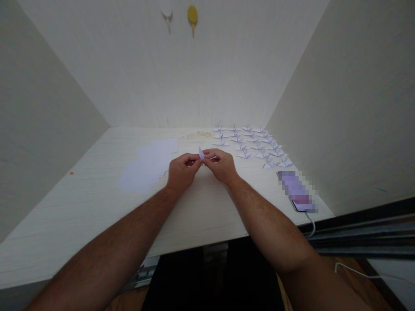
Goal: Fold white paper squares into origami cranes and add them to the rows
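Around one small folded paper (201, 153) I count one phone (295, 190) at four o'clock, two hooks on the wall at twelve, one yellow hook (192, 15) and one white hook (167, 13), and roughly twenty paper cranes (255, 141) towards two, too crowded for a sure tally; the white sheets (147, 166) at nine overlap past counting. The pale, streaked table (81, 207) is closed in by three plain walls. Left hand (183, 170) and right hand (223, 165) come together, fingertips pinching that folded paper between them, its tip pointing to twelve
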Motion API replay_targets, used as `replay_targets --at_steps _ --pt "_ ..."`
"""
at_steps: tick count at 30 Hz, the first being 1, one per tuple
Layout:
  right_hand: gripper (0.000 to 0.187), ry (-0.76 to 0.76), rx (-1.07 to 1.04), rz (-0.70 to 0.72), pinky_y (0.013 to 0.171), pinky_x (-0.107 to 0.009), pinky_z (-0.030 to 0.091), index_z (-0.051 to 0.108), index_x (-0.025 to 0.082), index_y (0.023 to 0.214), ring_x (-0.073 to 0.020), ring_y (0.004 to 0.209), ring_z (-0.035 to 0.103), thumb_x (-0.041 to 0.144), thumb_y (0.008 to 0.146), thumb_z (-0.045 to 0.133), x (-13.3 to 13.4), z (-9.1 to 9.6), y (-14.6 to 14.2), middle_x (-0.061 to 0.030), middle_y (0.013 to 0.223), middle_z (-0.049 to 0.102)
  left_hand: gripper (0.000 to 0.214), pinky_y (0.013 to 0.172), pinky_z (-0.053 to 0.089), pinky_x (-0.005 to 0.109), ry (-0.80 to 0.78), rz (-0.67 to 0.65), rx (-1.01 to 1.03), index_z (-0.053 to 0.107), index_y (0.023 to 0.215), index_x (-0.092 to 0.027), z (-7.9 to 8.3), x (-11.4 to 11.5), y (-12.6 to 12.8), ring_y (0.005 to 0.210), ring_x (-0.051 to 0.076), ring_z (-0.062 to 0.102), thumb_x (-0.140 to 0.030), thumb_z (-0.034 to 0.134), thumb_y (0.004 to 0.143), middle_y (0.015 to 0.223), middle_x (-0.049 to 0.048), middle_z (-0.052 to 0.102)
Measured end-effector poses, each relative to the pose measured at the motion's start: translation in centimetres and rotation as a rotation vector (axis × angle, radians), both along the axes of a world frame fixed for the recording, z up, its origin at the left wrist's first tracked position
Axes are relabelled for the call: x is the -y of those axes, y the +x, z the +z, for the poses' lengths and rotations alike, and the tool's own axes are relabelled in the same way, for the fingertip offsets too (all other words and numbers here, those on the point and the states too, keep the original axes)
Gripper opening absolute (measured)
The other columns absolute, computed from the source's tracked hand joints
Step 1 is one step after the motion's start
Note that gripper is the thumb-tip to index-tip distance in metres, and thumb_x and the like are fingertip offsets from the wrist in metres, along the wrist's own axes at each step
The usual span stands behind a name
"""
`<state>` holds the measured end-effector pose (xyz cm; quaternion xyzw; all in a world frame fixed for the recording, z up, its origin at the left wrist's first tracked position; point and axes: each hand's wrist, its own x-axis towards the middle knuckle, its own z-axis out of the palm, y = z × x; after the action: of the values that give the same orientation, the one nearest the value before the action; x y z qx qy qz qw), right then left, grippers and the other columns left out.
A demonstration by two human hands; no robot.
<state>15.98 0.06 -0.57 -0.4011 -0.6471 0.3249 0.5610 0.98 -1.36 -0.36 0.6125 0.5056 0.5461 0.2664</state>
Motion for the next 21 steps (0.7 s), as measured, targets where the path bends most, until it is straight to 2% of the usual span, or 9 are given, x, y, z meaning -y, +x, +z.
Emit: replay_targets --at_steps 7,17,21 --pt "0.008 0.03 0.036 -0.039 0.076 -0.03 0.056 0.067 0.021 0.069 -0.0158 0.089 0.069 0.025 0.074 0.072 0.11 0.2 0.03 -0.0039 0.095 0.075 0.01 0.062 0.05 0.027 0.009 0.009 -0.011 0.076 0.078 -0.022 -0.07 -0.09 -0.11 0.065 0.015 0.065 -0.029 0.075 0.073 0.074 0.0007 0.075" --pt "0.01 0.083 0.01 -0.047 0.071 -0.028 0.056 0.068 0.021 0.069 -0.0161 0.087 0.068 0.028 0.074 0.074 -0.31 -0.51 -0.09 -0.0043 0.093 0.074 0.01 0.061 0.049 0.025 -0.008 0.016 0.016 0.073 0.079 -0.018 0.14 -0.11 0.12 0.063 0.012 0.063 -0.026 0.071 0.073 0.078 0.0013 0.074" --pt "0.014 0.002 -0.055 -0.028 0.069 -0.029 0.056 0.069 0.02 0.077 -0.0153 0.078 0.068 0.03 0.07 0.077 -0.32 -0.49 -0.17 -0.0037 0.086 0.073 0.008 0.058 0.046 0.024 -0.091 -0.022 0.123 0.068 0.077 -0.018 -0.09 -0.68 -0.21 0.058 0.012 0.058 -0.024 0.068 0.072 0.063 -0.0018 0.065"
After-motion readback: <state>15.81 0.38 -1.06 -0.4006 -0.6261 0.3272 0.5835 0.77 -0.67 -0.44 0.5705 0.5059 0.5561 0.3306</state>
